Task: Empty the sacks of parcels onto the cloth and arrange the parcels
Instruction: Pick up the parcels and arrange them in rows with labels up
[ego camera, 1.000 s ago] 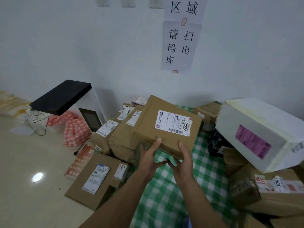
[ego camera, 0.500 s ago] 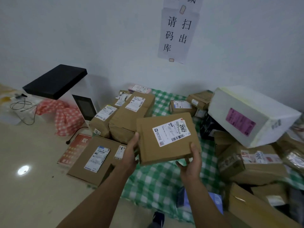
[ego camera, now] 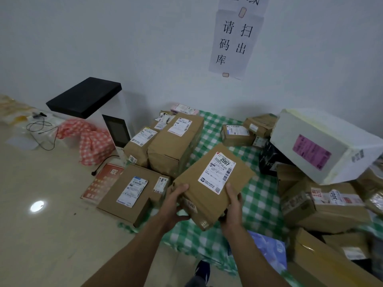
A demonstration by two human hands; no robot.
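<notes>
I hold a flat brown cardboard parcel (ego camera: 209, 181) with a white label reading 2097 above the green checked cloth (ego camera: 257, 195). My left hand (ego camera: 176, 201) grips its near left corner and my right hand (ego camera: 233, 206) grips its near right edge. The parcel is tilted, its far end pointing up and right. Brown parcels stand in a row at the cloth's left: a flat one (ego camera: 130, 191), a tall one (ego camera: 176, 139) and a narrower one (ego camera: 141, 146).
A heap of parcels fills the right, topped by a white foam box (ego camera: 323, 146) with a pink label. Small boxes (ego camera: 238, 134) lie by the wall. A black-topped white device (ego camera: 87, 96), cables and a red checked cloth (ego camera: 91, 139) sit at left on the floor.
The parcel has come down and nearer to me and turned, so its label now runs lengthwise. Both hands shifted their hold to its near end. My view dropped lower.
</notes>
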